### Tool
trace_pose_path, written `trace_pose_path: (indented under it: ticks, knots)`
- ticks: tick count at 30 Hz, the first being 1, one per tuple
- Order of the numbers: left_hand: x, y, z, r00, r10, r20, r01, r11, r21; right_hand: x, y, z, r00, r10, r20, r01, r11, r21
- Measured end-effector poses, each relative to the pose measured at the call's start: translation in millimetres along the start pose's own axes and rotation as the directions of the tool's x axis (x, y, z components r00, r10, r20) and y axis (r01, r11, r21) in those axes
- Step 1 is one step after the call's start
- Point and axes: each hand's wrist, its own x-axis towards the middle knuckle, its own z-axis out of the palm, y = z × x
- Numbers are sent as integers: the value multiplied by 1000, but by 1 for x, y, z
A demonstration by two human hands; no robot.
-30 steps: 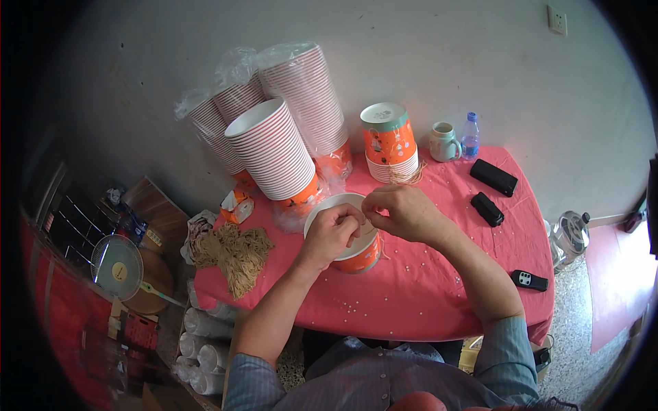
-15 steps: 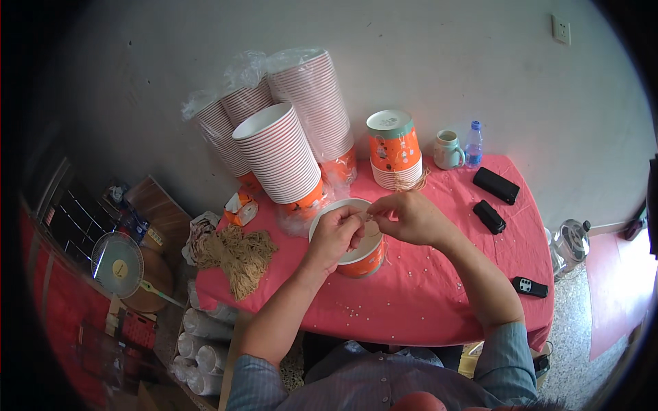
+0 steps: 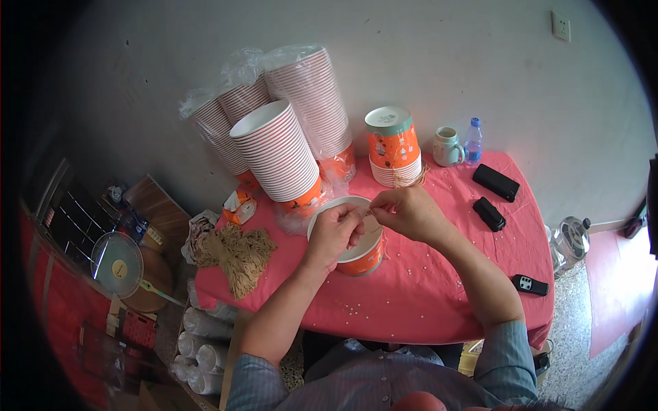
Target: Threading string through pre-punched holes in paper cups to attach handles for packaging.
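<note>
An orange paper bucket (image 3: 361, 266) with a white inside stands upright near the middle of the table. Over its rim, my left hand (image 3: 337, 233) and my right hand (image 3: 406, 214) meet with fingertips almost touching. Each is closed in a pinch on what looks like a thin tan cord; the pinched part is mostly covered by my fingers. A fine strand shows against the bucket's white inside. To the left lies a loose bundle of tan cords (image 3: 243, 260). Behind stand several upside-down nested buckets (image 3: 393, 147), with cord ends hanging at their right side.
Tall stacks of paper buckets (image 3: 277, 154), some in clear plastic, rise at the back left. A mug (image 3: 447, 148), a water bottle (image 3: 473, 144), two black cases (image 3: 495, 183) and a remote (image 3: 530, 285) sit on the right. Small white beads dot the red tablecloth (image 3: 425, 312).
My right hand has shifted slightly up, its fingers still pinched. The left hand stays almost in place over the bucket. The whole view has moved a little.
</note>
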Motion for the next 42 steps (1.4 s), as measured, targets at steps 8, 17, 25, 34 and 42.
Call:
trace_pose_path:
  ticks: [8,17,25,34,42]
  knots:
    - [-3,7,-1,1000,-4,-19,3,1000,-14,0,4,2,1000,-1,10,1,1000,-27]
    - [-3,6,0,998,61,-4,-61,990,-131,-1,3,-1,998,13,56,-11,999,-37]
    - [-3,4,-1,998,61,-18,-63,987,-149,1,6,-6,998,-6,66,9,999,-50]
    - [-4,-1,0,999,37,-26,-40,991,-129,3,25,-13,997,66,48,-64,997,-52]
    - [-3,5,-1,998,38,-58,-46,986,-157,2,-8,-26,916,232,327,-144,952,-271]
